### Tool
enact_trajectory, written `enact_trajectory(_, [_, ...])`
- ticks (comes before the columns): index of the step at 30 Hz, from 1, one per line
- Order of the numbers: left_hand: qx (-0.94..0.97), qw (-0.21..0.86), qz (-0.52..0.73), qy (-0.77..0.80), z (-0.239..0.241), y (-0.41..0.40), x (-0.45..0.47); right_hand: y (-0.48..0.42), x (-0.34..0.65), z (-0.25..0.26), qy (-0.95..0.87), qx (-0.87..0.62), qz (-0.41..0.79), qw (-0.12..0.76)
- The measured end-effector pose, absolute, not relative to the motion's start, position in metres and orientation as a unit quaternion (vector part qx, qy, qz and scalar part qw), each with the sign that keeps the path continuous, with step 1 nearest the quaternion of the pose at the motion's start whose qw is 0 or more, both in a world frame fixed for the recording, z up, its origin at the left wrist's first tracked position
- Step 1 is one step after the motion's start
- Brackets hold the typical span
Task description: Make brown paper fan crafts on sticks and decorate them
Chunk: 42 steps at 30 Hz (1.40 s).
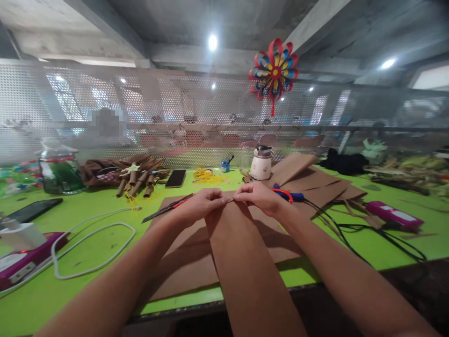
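A long strip of brown cardboard (242,262) runs from the table's front edge up to my hands. My left hand (203,204) pinches the left corner of its far end. At the right corner, my right hand (258,197) pinches the same end, close beside the left. The far edge between my fingertips looks slightly curled. Beneath the strip lies a wider brown cardboard sheet (185,267). A dark-bladed cutter with red on it (168,208) rests by my left wrist. Behind my right wrist is a blue-handled tool with a red part (293,195), probably a glue gun, with a black cable.
On the green table (94,245) stand a white flask (261,164), a large bottle (61,168) and a blue jar (225,166). Cardboard pieces (315,185) lie right, rolled tubes (135,180) left. Purple power strips (394,216) and cables flank both sides. A paper flower (275,72) hangs ahead.
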<state>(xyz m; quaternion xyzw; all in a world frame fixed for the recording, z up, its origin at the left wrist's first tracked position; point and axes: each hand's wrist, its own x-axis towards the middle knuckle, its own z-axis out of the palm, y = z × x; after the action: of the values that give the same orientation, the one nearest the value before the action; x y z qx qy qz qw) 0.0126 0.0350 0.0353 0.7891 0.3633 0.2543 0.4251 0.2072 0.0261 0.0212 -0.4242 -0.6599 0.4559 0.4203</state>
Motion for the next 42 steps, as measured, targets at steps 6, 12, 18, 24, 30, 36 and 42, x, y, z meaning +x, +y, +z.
enact_trajectory(6, [0.817, 0.383, 0.243, 0.356, 0.040, 0.033, 0.013, 0.026, 0.209, 0.022, -0.666, -0.399, 0.470, 0.420])
enact_trajectory(12, [0.830, 0.332, 0.222, 0.390, 0.041, 0.034, 0.012, 0.024, 0.205, 0.024, -0.704, -0.412, 0.404, 0.415])
enact_trajectory(18, [0.867, 0.250, 0.215, 0.374, 0.038, 0.041, 0.011, 0.026, 0.204, 0.022, -0.722, -0.421, 0.367, 0.408])
enact_trajectory(24, [0.880, 0.213, 0.211, 0.369, 0.040, 0.041, 0.010, 0.026, 0.207, 0.024, -0.725, -0.400, 0.401, 0.393])
enact_trajectory(30, [0.880, 0.202, 0.220, 0.370, 0.043, 0.049, 0.003, 0.032, 0.202, 0.014, -0.695, -0.366, 0.448, 0.427])
enact_trajectory(36, [0.856, 0.290, 0.233, 0.359, 0.039, 0.051, 0.002, 0.033, 0.196, 0.007, -0.631, -0.347, 0.529, 0.450])
enact_trajectory(42, [0.848, 0.313, 0.235, 0.357, 0.037, 0.048, 0.004, 0.032, 0.195, 0.008, -0.655, -0.361, 0.481, 0.457])
